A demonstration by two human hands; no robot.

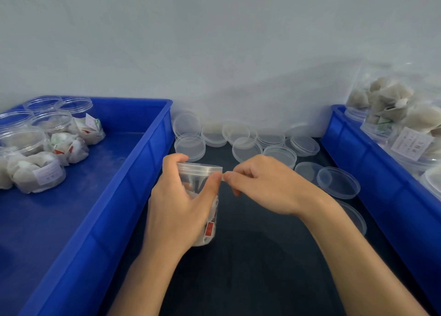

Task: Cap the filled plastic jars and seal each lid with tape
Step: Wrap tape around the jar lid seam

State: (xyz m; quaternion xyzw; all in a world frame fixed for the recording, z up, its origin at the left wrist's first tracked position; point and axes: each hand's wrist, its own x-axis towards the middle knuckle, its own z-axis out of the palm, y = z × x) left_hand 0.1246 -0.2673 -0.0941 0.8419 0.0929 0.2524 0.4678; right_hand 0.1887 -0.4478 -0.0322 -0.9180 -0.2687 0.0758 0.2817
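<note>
Between two blue bins, above a dark tabletop (250,256), the left hand (181,203) grips a filled clear plastic jar (205,220), fingers and thumb curled round its side just under the capped lid (200,168). The right hand (260,187) pinches a small end of clear tape (224,175) between thumb and forefinger, right beside the lid's edge. Loose clear lids (245,148) lie scattered on the table behind the hands. Jars of tea bags (38,172) lie in the left blue bin (133,172); more packed jars (405,134) fill the right blue bin (372,163).
</note>
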